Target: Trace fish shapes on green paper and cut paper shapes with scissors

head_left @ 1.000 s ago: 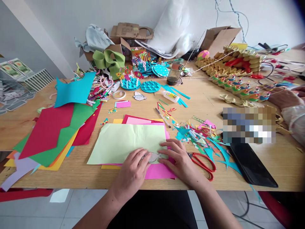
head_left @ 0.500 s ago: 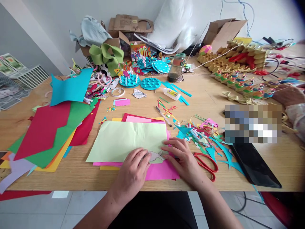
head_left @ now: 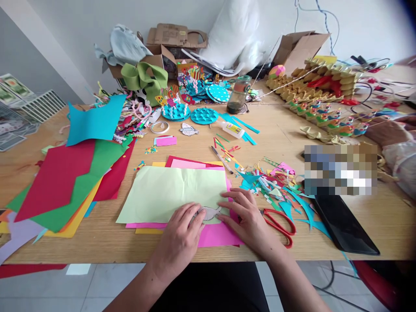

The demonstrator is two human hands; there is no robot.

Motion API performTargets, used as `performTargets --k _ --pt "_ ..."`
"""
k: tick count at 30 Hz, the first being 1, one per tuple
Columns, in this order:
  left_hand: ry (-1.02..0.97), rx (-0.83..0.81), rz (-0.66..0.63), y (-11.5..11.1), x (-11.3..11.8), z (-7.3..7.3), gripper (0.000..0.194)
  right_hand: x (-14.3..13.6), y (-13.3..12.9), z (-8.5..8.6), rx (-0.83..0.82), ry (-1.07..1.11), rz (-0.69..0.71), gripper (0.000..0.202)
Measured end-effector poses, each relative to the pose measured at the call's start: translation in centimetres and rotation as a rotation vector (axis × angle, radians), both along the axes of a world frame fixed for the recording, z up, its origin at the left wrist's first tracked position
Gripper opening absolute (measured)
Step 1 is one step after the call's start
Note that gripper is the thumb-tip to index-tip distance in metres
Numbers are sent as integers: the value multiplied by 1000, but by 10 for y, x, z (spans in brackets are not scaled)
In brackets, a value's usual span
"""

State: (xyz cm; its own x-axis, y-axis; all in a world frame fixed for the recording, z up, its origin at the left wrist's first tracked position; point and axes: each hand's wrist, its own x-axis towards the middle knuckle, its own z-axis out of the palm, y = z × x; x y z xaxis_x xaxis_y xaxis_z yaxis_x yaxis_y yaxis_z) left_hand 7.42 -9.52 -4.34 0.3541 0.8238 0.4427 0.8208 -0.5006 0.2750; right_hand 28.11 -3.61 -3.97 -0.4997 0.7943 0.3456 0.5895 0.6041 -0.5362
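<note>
Pale walls [head_left: 87,26] rise behind a wooden table [head_left: 110,242] strewn with craft materials, with both of the person's hands at its near edge. The left hand [head_left: 182,232] lies palm down, its fingers side by side and slightly bent over the left end of a grey fish-shaped cutout [head_left: 211,213]; whether they pinch it or only press it down cannot be told. Fingers of the right hand [head_left: 251,221] are loosely spread, the thumb well away from the index finger, with nothing visible in their grasp; their tips rest just beside the cutout's right end. So the cutout sits between the two hands' fingertips, flat on a pale green sheet [head_left: 172,190], which tops a magenta sheet [head_left: 216,236] showing below the fingers. Just right of the right-hand fingers are red-handled scissors [head_left: 289,227], partly hidden by that hand; farther right lies a black phone-like device [head_left: 346,221]. Beyond the right fingertips are a pen [head_left: 222,159] and, farther off, a glue bottle [head_left: 232,129], with paper scraps [head_left: 271,186] off to their right. Well left of the left-hand fingers, coloured sheets [head_left: 55,177] overlap. Another person's arm [head_left: 386,132] reaches in far beyond the right fingers, on that side.
</note>
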Motion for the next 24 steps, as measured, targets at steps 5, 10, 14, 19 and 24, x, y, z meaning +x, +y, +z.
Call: performTargets --k 5,10,14,19,24 --pt "21 -18 -3 -2 -1 -3 38 0 0 -2 21 20 -30 20" --pt "27 -20 -23 -2 -2 -5 38 1 0 -4 33 18 -48 18" --pt "43 -22 -27 -1 -1 -4 37 0 0 -4 32 16 -60 16" --pt "82 -61 -36 -2 0 1 33 1 -1 0 13 42 -87 18" --pt "93 -56 -44 -1 1 3 34 3 -1 3 37 140 -178 24"
